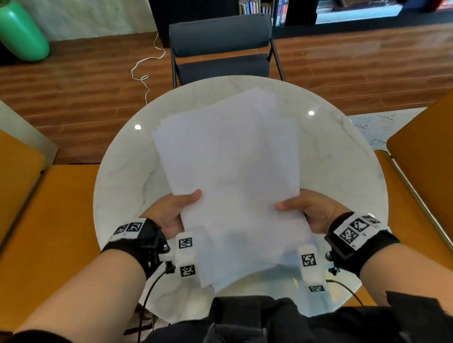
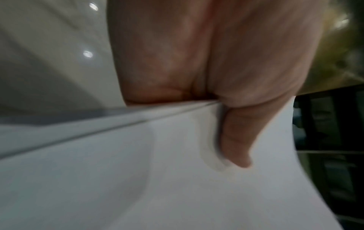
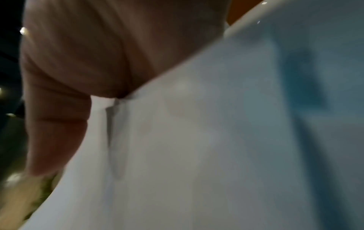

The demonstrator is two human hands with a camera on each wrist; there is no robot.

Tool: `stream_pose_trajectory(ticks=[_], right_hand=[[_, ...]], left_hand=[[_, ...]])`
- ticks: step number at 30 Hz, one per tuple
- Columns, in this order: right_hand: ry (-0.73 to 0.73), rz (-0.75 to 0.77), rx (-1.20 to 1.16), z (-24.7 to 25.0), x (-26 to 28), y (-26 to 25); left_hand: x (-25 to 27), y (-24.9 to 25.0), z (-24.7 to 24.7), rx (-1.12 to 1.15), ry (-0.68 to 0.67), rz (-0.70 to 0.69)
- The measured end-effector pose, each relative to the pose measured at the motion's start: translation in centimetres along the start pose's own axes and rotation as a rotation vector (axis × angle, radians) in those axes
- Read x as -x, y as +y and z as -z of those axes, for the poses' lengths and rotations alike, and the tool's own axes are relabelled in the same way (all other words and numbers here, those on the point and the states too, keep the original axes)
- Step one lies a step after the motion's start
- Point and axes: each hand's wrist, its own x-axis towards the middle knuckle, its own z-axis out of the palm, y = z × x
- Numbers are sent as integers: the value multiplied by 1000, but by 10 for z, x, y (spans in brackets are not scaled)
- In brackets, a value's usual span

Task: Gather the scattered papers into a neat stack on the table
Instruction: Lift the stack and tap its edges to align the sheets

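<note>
Both hands pinch the papers [image 1: 231, 176] by their near side edges — left hand [image 1: 168, 214] and right hand [image 1: 311, 213], thumbs on top — holding them above the round table [image 1: 118, 181]. The far edges are fanned and uneven (not yet squared), so loosened thumbs could probably let sheets slide out — or the unsupported far end could sag and buckle.

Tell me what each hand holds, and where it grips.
Both hold the stack of papers: left hand at its near left edge, right hand at its near right edge.

The papers [image 1: 231, 176] hide both hands' fingers; wrist views blurred.
</note>
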Motion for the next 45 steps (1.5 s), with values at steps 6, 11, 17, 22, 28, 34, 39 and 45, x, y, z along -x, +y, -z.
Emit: stream_pose_trajectory(ticks=[6,11,17,22,28,34,39,45], right_hand=[[284,302,158,-25,-9,-38],[320,594,181,-53,-1,-58],[225,699,171,-70,9,-60],[316,727,201,-73,6,-54],[392,788,174,-79,16,-67],[439,619,267,-69,11,-40],[492,664,233,-78,18,-42],[457,754,332,-82,42,-60]], left_hand=[[4,22,-11,-259,159,-324],[27,38,-13,-210,157,-574],[42,50,-2,-165,74,-667],[43,49,-6,-167,131,-644],[51,63,-12,-201,135,-704],[40,38,-2,-446,128,-612],[49,41,-16,-397,209,-606],[66,61,-15,-380,176,-800]])
